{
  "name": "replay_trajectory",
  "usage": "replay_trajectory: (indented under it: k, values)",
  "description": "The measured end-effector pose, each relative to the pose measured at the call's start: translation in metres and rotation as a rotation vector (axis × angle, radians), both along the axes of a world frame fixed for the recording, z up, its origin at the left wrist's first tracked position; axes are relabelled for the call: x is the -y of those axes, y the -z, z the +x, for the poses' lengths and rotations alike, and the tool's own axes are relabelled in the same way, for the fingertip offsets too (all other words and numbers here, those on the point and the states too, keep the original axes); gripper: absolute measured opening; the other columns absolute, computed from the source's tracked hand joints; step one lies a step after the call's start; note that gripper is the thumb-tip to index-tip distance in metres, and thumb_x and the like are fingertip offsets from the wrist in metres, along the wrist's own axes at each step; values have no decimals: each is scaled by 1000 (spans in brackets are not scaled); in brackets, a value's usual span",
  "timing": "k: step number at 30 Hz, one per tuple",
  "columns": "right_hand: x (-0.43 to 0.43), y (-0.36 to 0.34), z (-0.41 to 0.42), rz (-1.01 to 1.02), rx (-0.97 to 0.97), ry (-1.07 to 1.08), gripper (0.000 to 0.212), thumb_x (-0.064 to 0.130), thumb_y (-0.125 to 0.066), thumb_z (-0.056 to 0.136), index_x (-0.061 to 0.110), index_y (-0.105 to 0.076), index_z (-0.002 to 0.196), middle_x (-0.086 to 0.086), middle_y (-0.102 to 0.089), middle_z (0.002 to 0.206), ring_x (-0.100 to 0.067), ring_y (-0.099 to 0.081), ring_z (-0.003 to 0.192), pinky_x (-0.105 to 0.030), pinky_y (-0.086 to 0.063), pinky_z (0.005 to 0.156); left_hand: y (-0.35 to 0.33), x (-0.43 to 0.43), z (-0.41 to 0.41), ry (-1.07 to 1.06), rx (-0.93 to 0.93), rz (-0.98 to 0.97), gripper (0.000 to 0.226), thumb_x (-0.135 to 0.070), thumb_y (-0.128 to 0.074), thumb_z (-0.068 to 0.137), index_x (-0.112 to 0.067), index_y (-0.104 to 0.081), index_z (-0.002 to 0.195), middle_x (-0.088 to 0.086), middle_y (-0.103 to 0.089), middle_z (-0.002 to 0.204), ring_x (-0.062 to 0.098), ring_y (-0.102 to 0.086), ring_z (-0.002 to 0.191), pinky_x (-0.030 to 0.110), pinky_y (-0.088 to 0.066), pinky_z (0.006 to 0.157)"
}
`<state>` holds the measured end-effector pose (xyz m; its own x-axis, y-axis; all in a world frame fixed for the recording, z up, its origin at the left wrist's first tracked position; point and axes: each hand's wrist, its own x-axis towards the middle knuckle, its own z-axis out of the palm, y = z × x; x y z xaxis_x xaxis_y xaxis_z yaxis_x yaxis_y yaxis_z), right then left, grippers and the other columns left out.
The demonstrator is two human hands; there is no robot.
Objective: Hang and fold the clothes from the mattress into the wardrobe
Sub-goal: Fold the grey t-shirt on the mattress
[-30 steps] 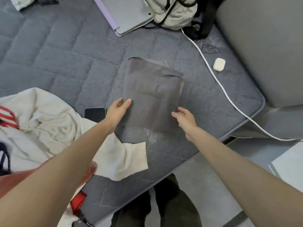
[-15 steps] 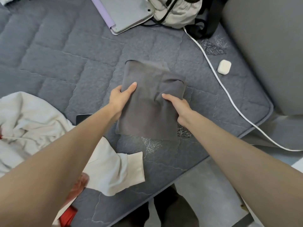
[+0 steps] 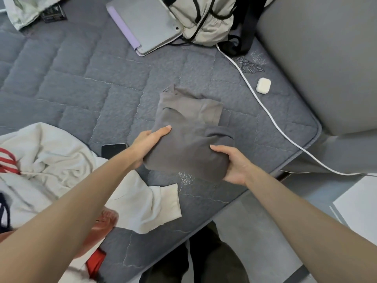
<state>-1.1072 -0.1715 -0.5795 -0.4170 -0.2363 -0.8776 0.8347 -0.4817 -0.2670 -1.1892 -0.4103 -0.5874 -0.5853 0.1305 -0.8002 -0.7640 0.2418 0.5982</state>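
A folded grey garment (image 3: pixel 187 139) is lifted at its near end off the grey quilted mattress (image 3: pixel 81 92). My left hand (image 3: pixel 150 142) grips its left edge, thumb on top. My right hand (image 3: pixel 232 162) grips its near right corner, thumb over the fabric and fingers underneath. The garment's far end still rests on the mattress. A cream sweatshirt (image 3: pixel 67 172) lies crumpled at the left, its sleeve cuff reaching toward the mattress edge. No wardrobe is in view.
A dark phone (image 3: pixel 113 150) lies beside the cream sweatshirt. A tablet in a purple cover (image 3: pixel 142 23), a pale backpack (image 3: pixel 202 19), a white cable (image 3: pixel 265 111) and a white earbud case (image 3: pixel 263 85) sit at the far side. A grey headboard (image 3: pixel 318 58) stands at right.
Both hands went from flat on the grey garment to gripping its near edges, and its near end has come up off the mattress and bunched.
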Motion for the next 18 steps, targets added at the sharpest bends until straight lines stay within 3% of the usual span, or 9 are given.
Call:
replay_trajectory:
  k: [5,8,12,15,18]
  values:
    - [9,4,-7,166,-52,150,28,22,-68,87,10,-69,112,-8,-72,110,-19,-70,97,-30,-57,77,-2,-6,-9,-31,-86,-19,32,-48,-69,83,-17,-70,89,-1,-73,93,10,-69,78,22,-55,65]
    - [8,8,-27,318,-107,256,42,20,-73,84,7,-63,123,-10,-70,114,-22,-68,101,-33,-56,79,3,-15,-26,-98,-168,-30,31,-42,-67,87,-11,-66,92,5,-68,96,15,-63,83,25,-51,74]
    - [1,21,-58,500,-176,267,35,21,-75,84,13,-64,116,-5,-72,105,-19,-69,93,-32,-56,75,21,-28,-48,-142,-294,-108,22,-34,-63,92,-14,-55,96,6,-52,92,14,-48,84,27,-40,72]
    - [-4,32,-82,561,-203,216,23,23,-72,87,18,-65,109,2,-72,94,-13,-69,83,-26,-55,63,34,-35,-60,-221,-339,-94,16,-27,-62,93,-15,-57,102,2,-60,96,12,-54,84,18,-45,77]
    - [-6,45,-100,657,-200,144,28,28,-68,90,19,-63,116,1,-70,104,-17,-67,96,-32,-57,78,49,-38,-68,-264,-370,-114,14,-20,-62,93,-18,-57,106,-1,-61,99,8,-56,84,11,-47,71]
